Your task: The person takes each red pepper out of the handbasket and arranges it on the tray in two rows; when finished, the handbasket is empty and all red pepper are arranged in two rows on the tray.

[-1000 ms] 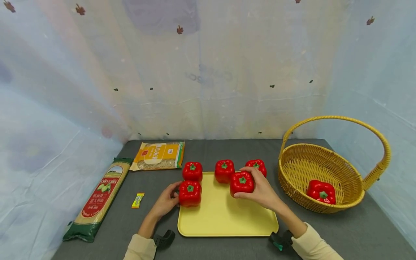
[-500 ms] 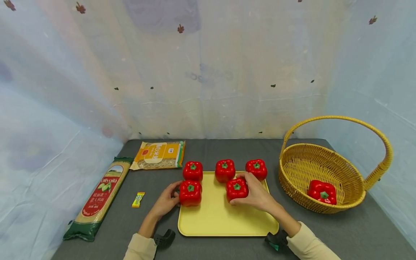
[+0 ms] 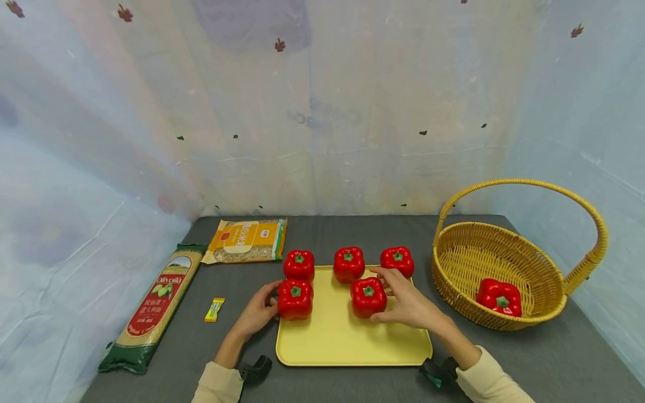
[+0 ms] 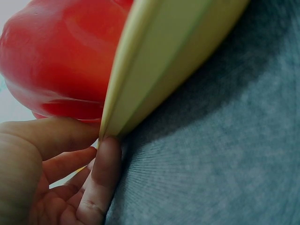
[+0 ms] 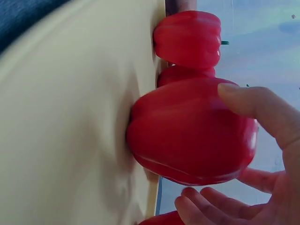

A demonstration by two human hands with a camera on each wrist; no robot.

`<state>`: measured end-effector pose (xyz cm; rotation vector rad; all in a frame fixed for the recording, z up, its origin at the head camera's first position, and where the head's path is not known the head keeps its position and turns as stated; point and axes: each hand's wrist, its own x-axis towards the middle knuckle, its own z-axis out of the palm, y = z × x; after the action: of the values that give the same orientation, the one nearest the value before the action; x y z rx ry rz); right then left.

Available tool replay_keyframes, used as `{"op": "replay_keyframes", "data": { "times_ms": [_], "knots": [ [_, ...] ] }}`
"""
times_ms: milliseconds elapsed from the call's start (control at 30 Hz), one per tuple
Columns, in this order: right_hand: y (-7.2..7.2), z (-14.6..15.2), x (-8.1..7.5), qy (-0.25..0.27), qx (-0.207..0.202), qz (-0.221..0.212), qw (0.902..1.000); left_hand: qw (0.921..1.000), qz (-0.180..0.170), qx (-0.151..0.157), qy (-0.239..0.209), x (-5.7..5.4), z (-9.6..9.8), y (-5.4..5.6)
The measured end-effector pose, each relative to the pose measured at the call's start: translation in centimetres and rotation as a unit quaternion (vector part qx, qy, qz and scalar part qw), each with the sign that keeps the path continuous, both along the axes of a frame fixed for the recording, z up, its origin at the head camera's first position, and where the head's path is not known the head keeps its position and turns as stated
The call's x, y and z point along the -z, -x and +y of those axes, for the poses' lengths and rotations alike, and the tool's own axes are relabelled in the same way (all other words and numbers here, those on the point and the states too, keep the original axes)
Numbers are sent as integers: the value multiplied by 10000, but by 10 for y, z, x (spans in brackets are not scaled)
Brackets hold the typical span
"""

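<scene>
A yellow tray lies in the middle of the head view. My left hand pinches its left rim between thumb and finger, beside a red bell pepper. Another bell pepper stands upright on the tray, its green stem up. Around its right side my right hand is spread; in the right wrist view the thumb overlaps the pepper while the fingers are apart from it. Along the tray's back edge stand a left pepper, a middle pepper and a right pepper.
At right stands a yellow wicker basket with a tall handle and one bell pepper inside. To the left lie a green-ended pasta bag, an orange-yellow grain bag and a small yellow packet. A pale curtain hangs behind the table.
My right hand lowered the bell pepper leftward onto the tray, then loosened and drew slightly right of it. My left hand stays at the tray's rim.
</scene>
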<state>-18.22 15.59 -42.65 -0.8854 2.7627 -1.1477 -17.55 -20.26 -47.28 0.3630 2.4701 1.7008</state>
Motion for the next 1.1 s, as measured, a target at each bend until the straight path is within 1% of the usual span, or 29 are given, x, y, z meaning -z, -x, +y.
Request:
{"op": "replay_keyframes", "data": {
  "times_ms": [200, 367, 600, 800, 1100],
  "knots": [
    [0, 1, -3, -218, -153, 204, 9994, 10000, -44, -25, -32, 0, 0, 0],
    [0, -5, -2, -62, -168, 93, 9998, 10000, -62, -19, -27, -1, 0, 0],
    [1, -18, 1, 34, -59, 99, 9999, 10000, -43, -56, -3, -1, 0, 0],
    [2, -24, 4, 173, -73, 115, 9998, 9999, -49, -95, -4, -1, 1, 0],
    [4, -27, 3, 84, -20, 96, 9999, 10000, -13, -25, -15, -1, 0, 0]
  ]
}}
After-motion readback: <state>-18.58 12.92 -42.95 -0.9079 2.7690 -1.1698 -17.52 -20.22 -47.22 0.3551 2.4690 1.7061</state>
